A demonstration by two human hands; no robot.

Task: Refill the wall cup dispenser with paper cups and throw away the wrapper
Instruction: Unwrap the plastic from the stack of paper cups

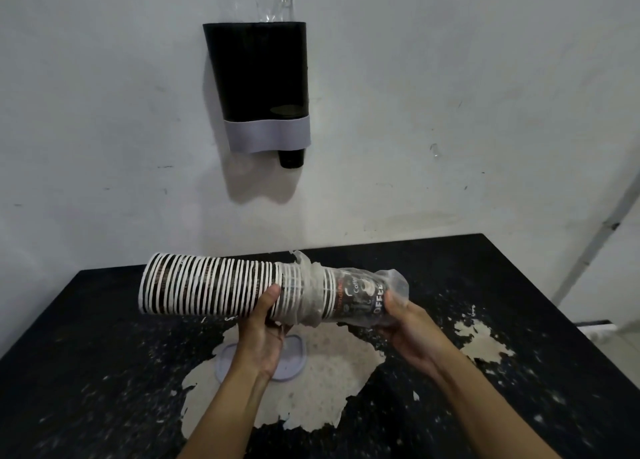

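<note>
Above the black tabletop [104, 372] with its flaking paint, both hands hold a long stack of black-and-white paper cups [214, 285] lying sideways. Left hand [263, 334] grips the stack from below, partly covering a pale plastic lid [291, 365]; right hand [408, 330] clutches the clear plastic wrapper [388, 285] bunched over the end cups, where "Coff" and "OFFEE" are readable. On the wall hangs the black dispenser with a grey band [259, 84], one dark cup [291, 159] poking out underneath; its top tube is cut off.

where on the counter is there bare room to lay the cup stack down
Bare room: the black counter left of the left hand, and the far right side beyond the right hand. Crowded: the middle, where the grey lid lies under both hands.
</note>
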